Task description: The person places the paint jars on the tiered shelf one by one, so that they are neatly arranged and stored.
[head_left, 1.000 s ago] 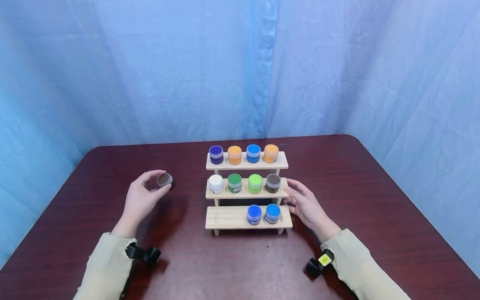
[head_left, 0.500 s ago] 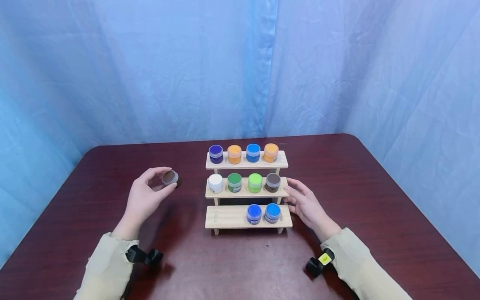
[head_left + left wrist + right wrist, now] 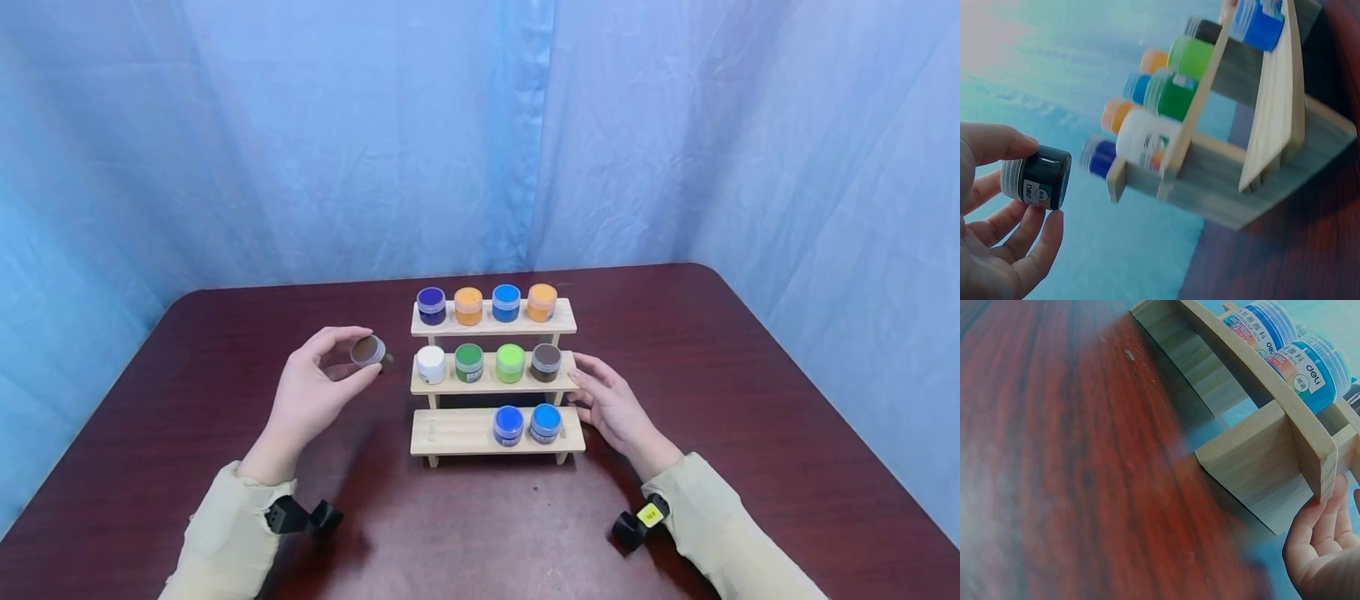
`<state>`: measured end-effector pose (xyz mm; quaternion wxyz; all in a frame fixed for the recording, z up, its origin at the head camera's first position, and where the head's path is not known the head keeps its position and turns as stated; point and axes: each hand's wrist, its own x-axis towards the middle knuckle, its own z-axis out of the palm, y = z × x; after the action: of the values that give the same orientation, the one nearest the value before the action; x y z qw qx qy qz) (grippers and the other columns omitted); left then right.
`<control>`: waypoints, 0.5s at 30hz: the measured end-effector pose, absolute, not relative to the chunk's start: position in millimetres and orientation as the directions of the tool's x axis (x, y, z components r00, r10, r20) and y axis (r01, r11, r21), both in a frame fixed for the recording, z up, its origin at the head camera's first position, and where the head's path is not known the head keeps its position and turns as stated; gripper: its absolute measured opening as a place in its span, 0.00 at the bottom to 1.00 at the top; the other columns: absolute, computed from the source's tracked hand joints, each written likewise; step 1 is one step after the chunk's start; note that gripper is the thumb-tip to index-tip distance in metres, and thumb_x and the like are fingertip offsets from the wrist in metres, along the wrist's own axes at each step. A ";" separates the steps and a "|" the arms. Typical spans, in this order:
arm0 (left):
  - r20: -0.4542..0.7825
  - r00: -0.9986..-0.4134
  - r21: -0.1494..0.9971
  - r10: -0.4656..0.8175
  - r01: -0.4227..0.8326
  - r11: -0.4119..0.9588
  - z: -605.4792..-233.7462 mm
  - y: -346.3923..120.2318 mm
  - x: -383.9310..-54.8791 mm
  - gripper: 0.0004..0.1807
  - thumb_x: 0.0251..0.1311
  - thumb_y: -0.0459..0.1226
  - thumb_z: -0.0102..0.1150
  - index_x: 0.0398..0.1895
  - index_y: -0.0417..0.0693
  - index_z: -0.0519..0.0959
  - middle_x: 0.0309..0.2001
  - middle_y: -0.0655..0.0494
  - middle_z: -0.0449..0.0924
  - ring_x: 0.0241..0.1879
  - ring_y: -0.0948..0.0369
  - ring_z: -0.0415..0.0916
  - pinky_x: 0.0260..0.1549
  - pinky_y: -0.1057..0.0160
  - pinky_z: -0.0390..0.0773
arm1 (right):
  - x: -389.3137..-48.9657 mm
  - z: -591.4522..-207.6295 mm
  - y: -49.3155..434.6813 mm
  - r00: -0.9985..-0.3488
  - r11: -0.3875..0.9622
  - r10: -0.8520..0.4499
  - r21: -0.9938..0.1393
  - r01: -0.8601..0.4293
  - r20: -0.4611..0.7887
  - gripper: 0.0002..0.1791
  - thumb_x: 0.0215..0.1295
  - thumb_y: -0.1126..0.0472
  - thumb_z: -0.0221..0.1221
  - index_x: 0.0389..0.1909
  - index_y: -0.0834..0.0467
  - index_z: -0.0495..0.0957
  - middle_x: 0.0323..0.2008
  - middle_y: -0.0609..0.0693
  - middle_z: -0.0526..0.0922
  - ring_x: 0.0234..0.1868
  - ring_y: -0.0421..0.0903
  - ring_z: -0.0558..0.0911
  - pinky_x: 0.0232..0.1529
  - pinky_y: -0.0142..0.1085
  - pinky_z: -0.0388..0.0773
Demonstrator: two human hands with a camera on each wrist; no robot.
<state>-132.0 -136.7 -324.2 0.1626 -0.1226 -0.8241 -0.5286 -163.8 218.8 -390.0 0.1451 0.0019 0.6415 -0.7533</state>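
My left hand (image 3: 311, 392) pinches a dark brown paint jar (image 3: 367, 351) between thumb and fingers, left of the rack and apart from it. In the left wrist view the held jar (image 3: 1044, 178) is tipped on its side relative to the camera. A three-tier wooden rack (image 3: 457, 430) stands mid-table. My right hand (image 3: 618, 417) holds the rack's right end at the middle tier, thumb at its edge; some fingertips are hidden. On the middle shelf stand white (image 3: 431, 365), dark green (image 3: 469, 363), light green (image 3: 510, 364) and dark brown (image 3: 546, 363) jars.
The top shelf carries a purple jar (image 3: 431, 307), a blue jar (image 3: 506, 303) and two orange jars (image 3: 542, 303). Two blue jars (image 3: 508, 426) occupy the bottom shelf's right half; its left half is bare wood. A blue curtain (image 3: 375, 150) hangs behind the dark red table (image 3: 480, 533).
The left hand has carried the dark brown jar rightward and slightly away from me, closer to the rack. My right hand stays at the rack's right end.
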 end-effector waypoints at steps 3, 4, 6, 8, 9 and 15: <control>0.404 -0.913 0.831 0.059 0.393 0.394 -320.5 -129.2 -129.5 0.21 0.48 0.25 0.64 0.49 0.40 0.76 0.46 0.50 0.76 0.42 0.75 0.73 0.39 0.72 0.81 | -163.9 -389.1 218.7 -0.958 -0.130 -0.214 -0.966 0.224 -0.193 0.17 0.70 0.57 0.47 0.59 0.51 0.61 0.35 0.37 0.76 0.29 0.35 0.74 0.35 0.29 0.76; 0.407 -0.911 0.827 0.068 0.399 0.396 -319.5 -126.7 -128.6 0.21 0.48 0.25 0.65 0.49 0.40 0.77 0.45 0.50 0.77 0.42 0.74 0.73 0.39 0.71 0.81 | -163.9 -389.0 218.7 -0.957 -0.127 -0.213 -0.966 0.225 -0.195 0.18 0.70 0.57 0.47 0.59 0.51 0.61 0.35 0.37 0.76 0.29 0.35 0.74 0.35 0.29 0.76; 0.413 -0.906 0.819 0.087 0.412 0.398 -318.0 -121.7 -127.2 0.22 0.47 0.25 0.65 0.49 0.41 0.77 0.45 0.50 0.77 0.42 0.74 0.73 0.39 0.70 0.82 | -163.8 -389.0 218.7 -0.957 -0.124 -0.210 -0.966 0.228 -0.199 0.19 0.70 0.56 0.47 0.60 0.52 0.60 0.35 0.37 0.76 0.29 0.35 0.73 0.35 0.29 0.76; 0.415 -0.904 0.817 0.105 0.421 0.395 -317.4 -117.0 -126.2 0.22 0.47 0.25 0.65 0.48 0.41 0.77 0.44 0.50 0.77 0.42 0.73 0.73 0.38 0.69 0.82 | -163.5 -389.1 218.8 -0.957 -0.119 -0.209 -0.966 0.231 -0.203 0.20 0.70 0.56 0.47 0.60 0.53 0.60 0.36 0.37 0.76 0.30 0.35 0.74 0.36 0.29 0.76; 0.415 -0.903 0.814 0.113 0.423 0.397 -317.3 -114.8 -125.7 0.22 0.47 0.25 0.65 0.48 0.41 0.77 0.44 0.51 0.77 0.42 0.73 0.73 0.38 0.69 0.82 | -163.4 -389.2 219.0 -0.957 -0.117 -0.208 -0.966 0.231 -0.204 0.20 0.70 0.56 0.48 0.61 0.53 0.60 0.36 0.37 0.76 0.30 0.35 0.74 0.36 0.29 0.76; 0.389 -0.907 0.808 0.164 0.421 0.413 -321.8 -103.7 -122.4 0.22 0.46 0.27 0.67 0.48 0.42 0.77 0.43 0.52 0.77 0.41 0.66 0.75 0.39 0.68 0.82 | -163.5 -389.7 218.9 -0.957 -0.117 -0.205 -0.966 0.230 -0.203 0.18 0.70 0.56 0.48 0.59 0.52 0.61 0.36 0.38 0.76 0.30 0.34 0.74 0.36 0.29 0.76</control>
<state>-122.4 -103.7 -321.8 0.1254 -0.1760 -0.8310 -0.5126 -163.5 218.9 -389.7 0.1455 0.0095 0.6485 -0.7471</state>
